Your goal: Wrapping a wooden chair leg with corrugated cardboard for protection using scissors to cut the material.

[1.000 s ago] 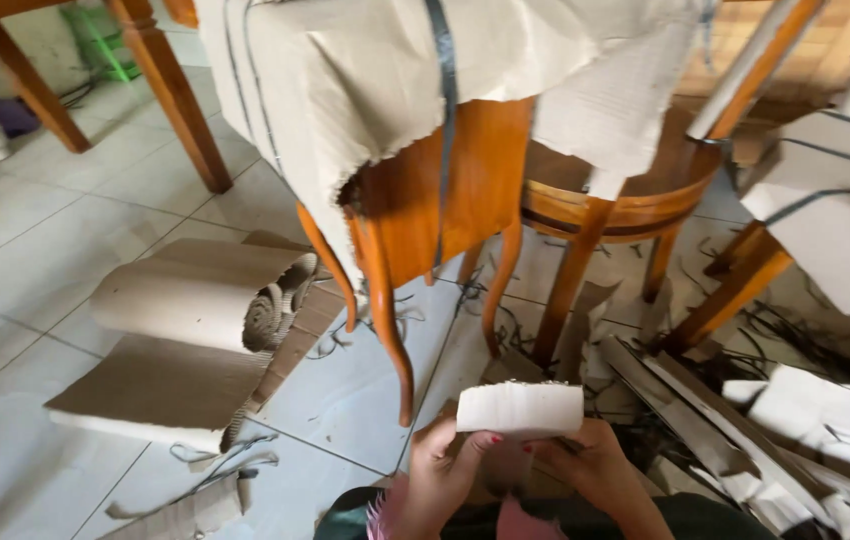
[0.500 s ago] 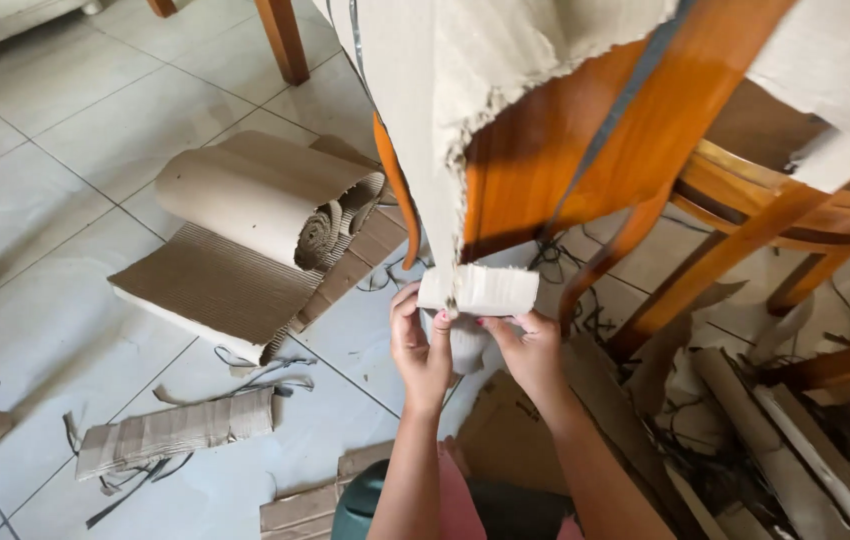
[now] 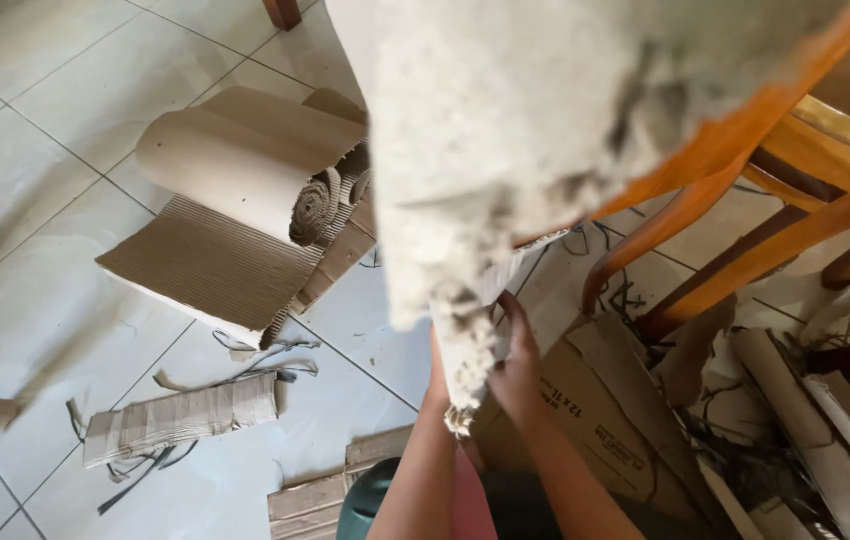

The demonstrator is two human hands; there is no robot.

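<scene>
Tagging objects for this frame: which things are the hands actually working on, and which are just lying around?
In hand:
right hand and left hand, mostly hidden, at the torn cardboard wrap
wooden chair leg beside them

Lying about:
corrugated cardboard roll
folded cardboard strip
flattened box
loose black strapping
cardboard tubes

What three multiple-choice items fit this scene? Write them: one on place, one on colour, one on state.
1. The roll of brown corrugated cardboard lies:
A. on the white tiled floor
B. on a chair seat
C. in a box
2. The curved wooden chair legs are:
A. black
B. orange-brown
C. white
3. The pale paper wrapping by the right hand is:
A. neatly folded
B. tied with ribbon
C. torn and ragged at its edge
Answers: A, tiles show all round the roll; B, the bare wood shows that colour; C, its lower edge hangs frayed.
</scene>
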